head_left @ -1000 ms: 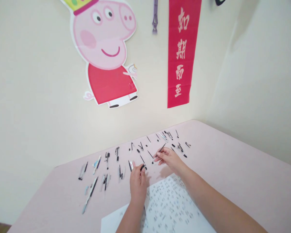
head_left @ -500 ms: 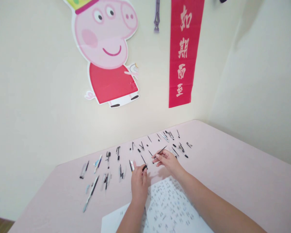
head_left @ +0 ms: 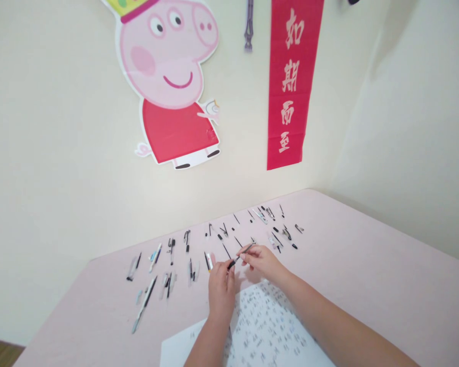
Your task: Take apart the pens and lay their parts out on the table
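My left hand (head_left: 222,280) pinches a small black pen part (head_left: 231,264) between thumb and fingers. To its right, my right hand (head_left: 260,258) grips a thin dark pen piece (head_left: 247,248), whose lower end meets the black part at my left fingertips. Both hands are above the pink table (head_left: 352,275), just beyond a sheet of paper (head_left: 270,326) covered in handwriting. A thin black refill (head_left: 226,250) lies beyond my left hand, and a white and black pen (head_left: 144,304) rests at the left.
Several groups of taken-apart pens, caps and refills (head_left: 168,284) lie in two rows across the table. More parts (head_left: 286,233) are at the right. Behind the table, a pink pig cutout (head_left: 179,127) and a red banner (head_left: 290,102) hang on the wall.
My right hand has moved down and left, bringing its thin piece to the black part in my left hand. My left hand has shifted slightly right.
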The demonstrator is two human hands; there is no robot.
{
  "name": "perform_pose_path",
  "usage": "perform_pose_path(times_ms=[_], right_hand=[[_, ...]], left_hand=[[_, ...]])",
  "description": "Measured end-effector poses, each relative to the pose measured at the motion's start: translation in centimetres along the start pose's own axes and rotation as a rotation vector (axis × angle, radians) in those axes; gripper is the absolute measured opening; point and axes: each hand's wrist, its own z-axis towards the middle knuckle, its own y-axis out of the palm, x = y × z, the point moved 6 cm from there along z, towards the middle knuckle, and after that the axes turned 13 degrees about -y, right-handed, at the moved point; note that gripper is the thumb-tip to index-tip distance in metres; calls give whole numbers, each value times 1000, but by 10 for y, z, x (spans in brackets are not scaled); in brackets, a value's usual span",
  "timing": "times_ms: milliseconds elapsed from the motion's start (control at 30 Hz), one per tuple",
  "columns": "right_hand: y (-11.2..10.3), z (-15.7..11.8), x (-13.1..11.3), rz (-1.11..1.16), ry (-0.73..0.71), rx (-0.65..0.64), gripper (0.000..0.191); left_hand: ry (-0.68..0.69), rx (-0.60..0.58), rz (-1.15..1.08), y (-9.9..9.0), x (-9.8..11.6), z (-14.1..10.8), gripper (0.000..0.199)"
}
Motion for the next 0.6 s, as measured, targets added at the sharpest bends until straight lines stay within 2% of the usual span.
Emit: perform_pose_path(times_ms=[233,433,533,600], right_hand=[[4,-4,4,-50,-2,-75,29],[3,-6,7,-23,74,-111,29],[-14,1,4,-80,48,-67,27],[-38,7,6,-170,49,13,27]], left_hand=[[8,-27,-24,1,4,0,26],[-38,13,-53,-2,3,0,24],[-72,9,-74,-2,-1,0,26],[-89,0,-92,0,-3,0,27]])
